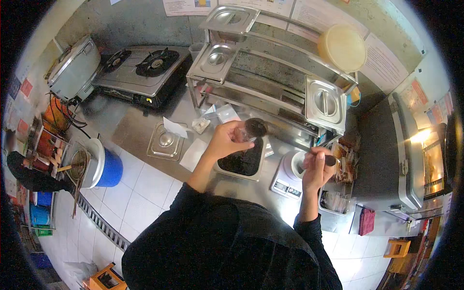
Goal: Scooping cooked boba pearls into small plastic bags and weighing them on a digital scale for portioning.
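My left hand point(230, 139) holds a small clear plastic bag point(242, 135) with a dark filling at its top point(256, 127), above a rectangular steel pan point(241, 163) of dark contents. My right hand point(318, 168) is closed around a utensil with a dark rounded end point(330, 160); its exact kind cannot be told. Just left of that hand, a white cup or bowl point(294, 165) sits on a white digital kitchen scale point(286, 186). A steel lid point(166, 139) lies on the counter left of the pan, with a white paper point(175, 127) partly over it.
A two-burner gas stove point(145, 69) stands at the back left. A steel rack point(268, 79) with lidded pans rises behind the counter. On the right are a large dark appliance point(380, 152) and a tray of plastic packets point(337, 199). At far left, another person's dark sleeve point(32, 175) shows.
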{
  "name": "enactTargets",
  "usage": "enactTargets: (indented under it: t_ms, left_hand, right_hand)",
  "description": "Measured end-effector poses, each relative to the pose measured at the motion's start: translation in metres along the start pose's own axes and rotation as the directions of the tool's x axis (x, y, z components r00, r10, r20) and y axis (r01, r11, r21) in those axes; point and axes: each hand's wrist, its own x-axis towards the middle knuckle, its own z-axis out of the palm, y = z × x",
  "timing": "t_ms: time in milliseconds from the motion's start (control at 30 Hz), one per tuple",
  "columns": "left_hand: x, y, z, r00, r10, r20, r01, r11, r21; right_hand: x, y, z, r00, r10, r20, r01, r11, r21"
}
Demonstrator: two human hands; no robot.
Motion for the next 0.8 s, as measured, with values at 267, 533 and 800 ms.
enactTargets:
  t_ms: [267,533,800]
  left_hand:
    - [-0.006,-0.002,-0.002,1.0,-0.027,-0.004,0.027,0.999,0.046]
    - [-0.01,-0.021,-0.006,1.0,-0.015,-0.008,0.016,0.999,0.051]
    - [0.011,-0.012,-0.012,0.997,-0.003,-0.08,0.037,0.899,0.437]
  right_hand:
    - [0.006,0.021,-0.001,0.961,0.224,-0.159,-0.187,0.957,0.22]
    - [0.003,0.026,-0.005,0.904,0.333,-0.267,-0.239,0.914,0.329]
    - [-0.069,0.054,-0.021,0.815,0.579,0.002,-0.571,0.805,-0.164]
